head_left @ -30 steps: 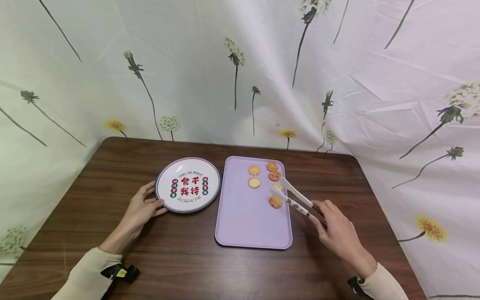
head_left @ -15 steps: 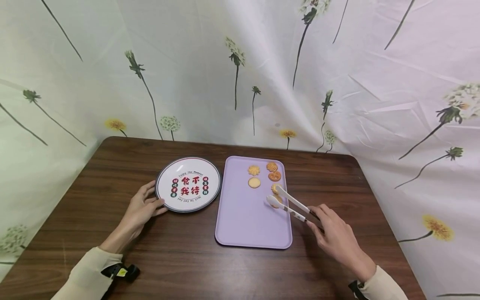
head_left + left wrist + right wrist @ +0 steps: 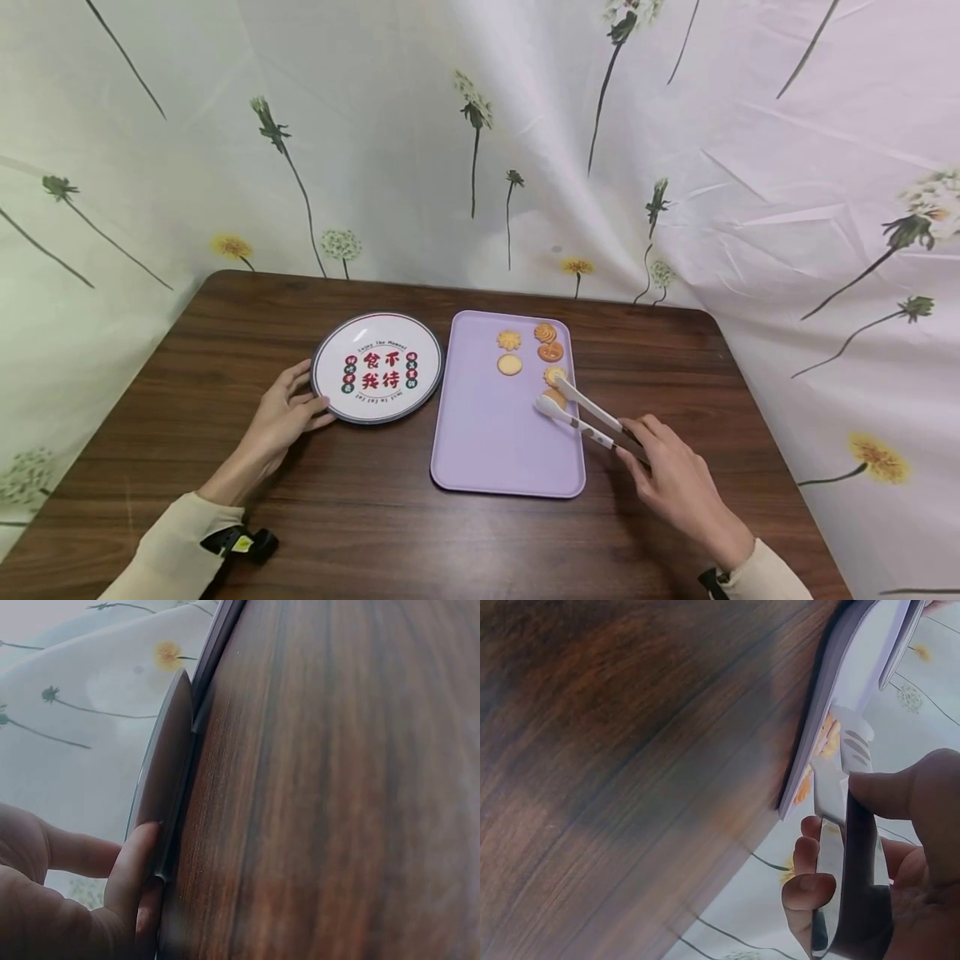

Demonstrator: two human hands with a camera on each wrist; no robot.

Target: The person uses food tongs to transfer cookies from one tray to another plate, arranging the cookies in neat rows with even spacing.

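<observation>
The left hand [image 3: 279, 418] grips the left rim of a white plate [image 3: 377, 333] with red characters; in the left wrist view its thumb and fingers [image 3: 131, 874] hold the plate's edge [image 3: 161, 772]. White-tipped tongs [image 3: 592, 408] are held in the right hand [image 3: 678, 479], thumb on one arm and fingers round the other in the right wrist view. The parted tips lie around the lowest cookie [image 3: 554, 397] on the right side of a purple tray [image 3: 495, 458], partly hiding it. Just above it is a flower-shaped cookie [image 3: 553, 376].
Elsewhere on the tray are a pretzel-shaped cookie [image 3: 551, 352], a swirled cookie [image 3: 545, 333], a round pale cookie [image 3: 509, 364] and another flower-shaped one [image 3: 508, 339]. A flower-print cloth [image 3: 405, 167] hangs behind the brown wooden table [image 3: 360, 517].
The right hand and tongs have moved slightly down toward the lowest cookie, uncovering the flower-shaped one above it. The left hand and plate have stayed in place.
</observation>
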